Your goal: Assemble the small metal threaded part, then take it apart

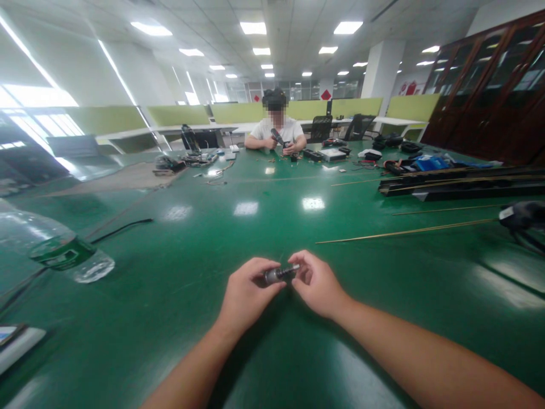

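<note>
A small silver and black cylindrical metal part [279, 274] is held between both my hands just above the green table [204, 238]. My left hand [247, 292] is closed round its thicker silver end. My right hand [317, 282] pinches the darker, thinner end with its fingertips. Both forearms reach in from the bottom edge.
A clear plastic bottle with a green label [59, 250] lies at the left, near a black cable [119, 228]. Thin brass rods [404, 232] and long black rails [464, 184] lie at the right. Across the table sits another person [276, 133] among tools and parts.
</note>
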A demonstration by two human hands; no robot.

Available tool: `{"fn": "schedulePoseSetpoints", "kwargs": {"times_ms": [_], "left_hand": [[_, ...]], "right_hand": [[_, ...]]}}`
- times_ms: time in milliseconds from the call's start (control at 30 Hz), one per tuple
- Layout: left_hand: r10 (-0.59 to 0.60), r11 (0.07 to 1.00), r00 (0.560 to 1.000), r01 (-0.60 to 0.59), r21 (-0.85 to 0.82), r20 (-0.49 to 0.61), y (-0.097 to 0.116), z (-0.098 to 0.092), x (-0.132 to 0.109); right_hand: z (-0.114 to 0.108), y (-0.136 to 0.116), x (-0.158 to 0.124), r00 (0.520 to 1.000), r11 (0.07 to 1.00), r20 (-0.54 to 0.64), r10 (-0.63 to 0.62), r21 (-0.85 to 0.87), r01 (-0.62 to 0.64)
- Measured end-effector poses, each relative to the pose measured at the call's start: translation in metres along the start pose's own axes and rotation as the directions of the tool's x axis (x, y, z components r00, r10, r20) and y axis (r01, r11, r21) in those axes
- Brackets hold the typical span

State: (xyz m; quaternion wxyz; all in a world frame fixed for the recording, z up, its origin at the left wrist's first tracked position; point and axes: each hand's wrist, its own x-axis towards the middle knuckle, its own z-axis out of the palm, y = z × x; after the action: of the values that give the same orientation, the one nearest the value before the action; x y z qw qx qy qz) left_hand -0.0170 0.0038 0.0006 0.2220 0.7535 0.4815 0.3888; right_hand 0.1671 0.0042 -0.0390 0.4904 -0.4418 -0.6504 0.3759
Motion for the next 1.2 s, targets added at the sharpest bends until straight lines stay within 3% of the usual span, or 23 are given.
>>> {"fn": "schedulePoseSetpoints", "kwargs": {"times_ms": [233,733,967,1200], "left_hand": [[0.079,0.996,0.996,-0.081,0.043,0.046,0.0,0.002,-0.001],[0.102,0.995,0.995,-0.102,-0.009,0.018,0.0,0.003,-0.003],[0.102,0.994,0.995,-0.102,-0.035,-0.01,0.007,-0.001,-0.004],[0.112,0.994,0.994,-0.112,-0.014,-0.003,0.008,-0.001,-0.005]], "right_hand": [[-0.001,-0.003,0.0,0.998,0.992,0.02,-0.066,-0.109,0.068],[-0.002,0.0,0.003,0.995,0.997,0.068,0.074,0.014,-0.075],[-0.004,-0.004,0.002,0.994,0.993,0.103,0.035,0.11,-0.046],[-0.003,-0.008,0.002,0.995,0.995,0.087,0.057,0.081,-0.064]]}}
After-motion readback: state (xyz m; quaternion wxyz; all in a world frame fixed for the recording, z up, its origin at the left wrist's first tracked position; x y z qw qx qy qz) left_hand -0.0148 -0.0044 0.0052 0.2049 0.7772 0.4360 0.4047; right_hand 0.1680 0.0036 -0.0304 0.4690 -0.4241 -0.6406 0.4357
